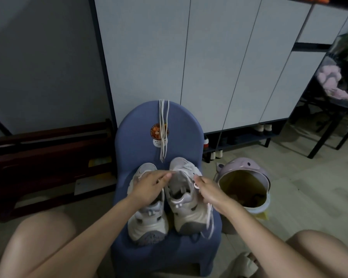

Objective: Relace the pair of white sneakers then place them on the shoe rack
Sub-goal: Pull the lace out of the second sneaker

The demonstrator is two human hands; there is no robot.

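Sneakers: the pair is sitting side by side on the blue chair [141, 125]; left sneaker [147, 215], right sneaker [186, 203].
Left hand [149, 187]: pinching a lace end over the right sneaker's tongue.
Right hand [207, 189]: gripping that shoe's outer eyelet edge.
Spare lace [163, 129]: hanging over the chair back; probably for the left sneaker.
Risk: the lace tip may be missing an eyelet or skipping a row; the dangling lace [209, 225] is likely to snag.
Shoe rack [247, 137]: waiting under the cabinet.
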